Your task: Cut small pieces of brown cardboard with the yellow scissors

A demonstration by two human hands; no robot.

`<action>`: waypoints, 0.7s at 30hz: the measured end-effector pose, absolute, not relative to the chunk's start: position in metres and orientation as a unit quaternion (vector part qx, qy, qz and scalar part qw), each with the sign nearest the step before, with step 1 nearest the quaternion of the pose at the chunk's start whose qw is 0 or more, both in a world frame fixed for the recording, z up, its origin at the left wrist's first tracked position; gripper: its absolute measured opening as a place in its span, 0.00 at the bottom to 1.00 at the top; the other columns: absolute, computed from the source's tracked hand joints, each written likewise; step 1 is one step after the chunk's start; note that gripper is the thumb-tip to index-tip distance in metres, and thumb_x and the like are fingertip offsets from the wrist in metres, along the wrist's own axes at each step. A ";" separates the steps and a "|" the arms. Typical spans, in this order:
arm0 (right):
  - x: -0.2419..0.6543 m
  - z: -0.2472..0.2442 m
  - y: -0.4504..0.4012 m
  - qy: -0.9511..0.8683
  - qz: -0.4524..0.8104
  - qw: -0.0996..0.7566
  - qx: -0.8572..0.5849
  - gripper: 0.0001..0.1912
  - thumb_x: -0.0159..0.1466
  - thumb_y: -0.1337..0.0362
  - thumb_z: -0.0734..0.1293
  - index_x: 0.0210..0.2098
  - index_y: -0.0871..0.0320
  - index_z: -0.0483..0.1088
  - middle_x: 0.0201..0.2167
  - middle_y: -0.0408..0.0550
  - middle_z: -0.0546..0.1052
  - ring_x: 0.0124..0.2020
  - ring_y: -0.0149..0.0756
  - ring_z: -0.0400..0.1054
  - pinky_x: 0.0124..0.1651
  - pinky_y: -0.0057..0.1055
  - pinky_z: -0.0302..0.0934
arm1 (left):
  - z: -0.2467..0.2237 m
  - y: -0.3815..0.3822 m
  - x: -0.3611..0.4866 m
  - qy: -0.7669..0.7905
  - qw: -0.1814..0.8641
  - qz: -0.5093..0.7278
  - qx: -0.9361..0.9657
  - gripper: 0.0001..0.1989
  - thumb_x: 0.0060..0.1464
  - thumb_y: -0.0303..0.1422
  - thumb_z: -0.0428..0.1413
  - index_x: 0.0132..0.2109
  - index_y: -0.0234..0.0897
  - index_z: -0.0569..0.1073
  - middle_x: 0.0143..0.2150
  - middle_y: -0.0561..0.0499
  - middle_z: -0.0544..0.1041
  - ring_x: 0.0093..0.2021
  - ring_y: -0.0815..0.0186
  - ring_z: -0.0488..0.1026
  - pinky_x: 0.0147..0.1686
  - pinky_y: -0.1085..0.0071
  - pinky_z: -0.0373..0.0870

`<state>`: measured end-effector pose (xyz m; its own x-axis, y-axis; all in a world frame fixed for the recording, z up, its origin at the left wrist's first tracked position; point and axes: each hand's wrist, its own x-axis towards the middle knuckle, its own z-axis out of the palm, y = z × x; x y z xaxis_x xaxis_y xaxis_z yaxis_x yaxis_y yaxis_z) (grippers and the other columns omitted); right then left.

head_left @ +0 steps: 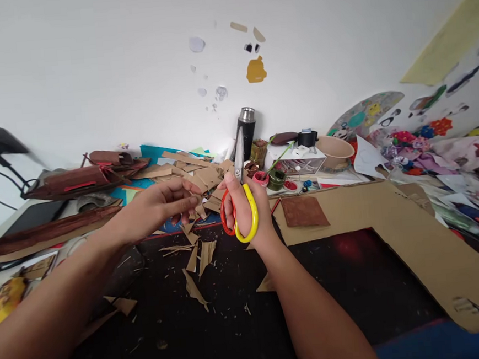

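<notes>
My right hand (251, 214) is wrapped around a pair of scissors (246, 223) with one red and one yellow handle loop. Their metal blades look closed together and point up and away, in front of a black thermos (246, 125). To the left, my left hand (164, 203) hovers with loosely curled fingers, thumb and fingertips slightly apart, and no object shows in it. Just beyond it lies a heap of torn cardboard scraps (204, 177). More cardboard pieces (207, 256) are scattered on the dark tabletop (172, 334) below my hands.
A large L-shaped cardboard sheet (410, 243) covers the right side, with a brown painted square (305, 211) on it. Open paint jars (276, 180) and a beige bowl (334, 152) stand at the back. Brown painted cardboard shapes (71, 181) lie left; papers and craft flowers crowd the right.
</notes>
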<state>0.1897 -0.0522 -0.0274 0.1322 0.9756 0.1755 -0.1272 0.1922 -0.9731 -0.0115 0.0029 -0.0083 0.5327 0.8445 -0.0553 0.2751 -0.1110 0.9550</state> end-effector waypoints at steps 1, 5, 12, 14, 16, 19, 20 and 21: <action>0.191 -0.027 -0.052 -0.480 0.451 0.610 -0.440 0.26 0.70 0.38 0.66 0.37 0.56 0.72 0.14 0.34 0.66 0.10 0.26 0.60 0.12 0.20 0.52 | -0.011 0.001 -0.009 0.397 0.536 0.234 0.707 0.16 0.55 0.44 0.67 0.46 0.40 0.78 0.33 0.51 0.80 0.29 0.64 0.76 0.28 0.69 0.69; 0.194 -0.027 -0.050 -0.478 0.448 0.626 -0.424 0.26 0.69 0.36 0.66 0.36 0.55 0.72 0.14 0.33 0.66 0.10 0.25 0.60 0.12 0.20 0.53 | -0.023 -0.010 0.006 0.377 0.554 0.136 0.729 0.14 0.58 0.43 0.64 0.46 0.41 0.77 0.35 0.48 0.83 0.30 0.62 0.77 0.29 0.69 0.68; 0.199 -0.023 -0.047 -0.469 0.428 0.644 -0.426 0.25 0.71 0.38 0.66 0.35 0.55 0.73 0.15 0.34 0.66 0.10 0.26 0.61 0.12 0.21 0.55 | -0.034 -0.026 0.043 0.379 0.411 0.074 0.826 0.05 0.57 0.38 0.62 0.37 0.43 0.79 0.30 0.52 0.81 0.30 0.60 0.75 0.30 0.69 0.63; 0.199 -0.023 -0.046 -0.466 0.429 0.646 -0.425 0.25 0.71 0.38 0.66 0.36 0.54 0.73 0.15 0.34 0.66 0.10 0.26 0.61 0.12 0.22 0.55 | -0.039 -0.027 0.048 0.378 0.388 0.063 0.838 0.06 0.56 0.39 0.62 0.35 0.43 0.79 0.29 0.53 0.80 0.29 0.60 0.74 0.29 0.69 0.60; 0.199 -0.024 -0.045 -0.459 0.437 0.650 -0.420 0.26 0.71 0.37 0.65 0.37 0.54 0.72 0.16 0.34 0.67 0.11 0.26 0.61 0.12 0.22 0.55 | -0.046 -0.025 0.050 0.371 0.392 0.060 0.840 0.06 0.55 0.39 0.63 0.34 0.43 0.79 0.28 0.53 0.81 0.29 0.59 0.74 0.29 0.69 0.60; 0.199 -0.024 -0.045 -0.451 0.449 0.651 -0.414 0.26 0.70 0.37 0.66 0.37 0.54 0.72 0.19 0.37 0.71 0.14 0.27 0.65 0.13 0.21 0.56 | -0.055 -0.021 0.053 0.376 0.400 0.074 0.832 0.06 0.51 0.39 0.65 0.33 0.44 0.80 0.29 0.51 0.81 0.30 0.57 0.75 0.30 0.69 0.62; 0.199 -0.023 -0.045 -0.451 0.452 0.650 -0.411 0.26 0.70 0.37 0.66 0.36 0.54 0.72 0.20 0.38 0.73 0.15 0.27 0.67 0.13 0.21 0.57 | -0.057 -0.019 0.054 0.383 0.403 0.089 0.827 0.06 0.50 0.39 0.65 0.33 0.44 0.80 0.30 0.50 0.82 0.31 0.56 0.75 0.30 0.68 0.63; 0.199 -0.023 -0.045 -0.452 0.453 0.650 -0.410 0.26 0.70 0.36 0.66 0.36 0.54 0.72 0.20 0.39 0.73 0.15 0.28 0.68 0.13 0.21 0.56 | -0.059 -0.017 0.056 0.389 0.413 0.110 0.816 0.06 0.49 0.39 0.66 0.33 0.44 0.80 0.31 0.50 0.82 0.32 0.55 0.75 0.31 0.68 0.63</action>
<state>0.1992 -0.0455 -0.0230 0.1810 0.9593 0.2166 -0.2178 0.2539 -0.9424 0.0556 -0.0170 -0.0588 0.6728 0.7261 -0.1420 0.5439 -0.3553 0.7602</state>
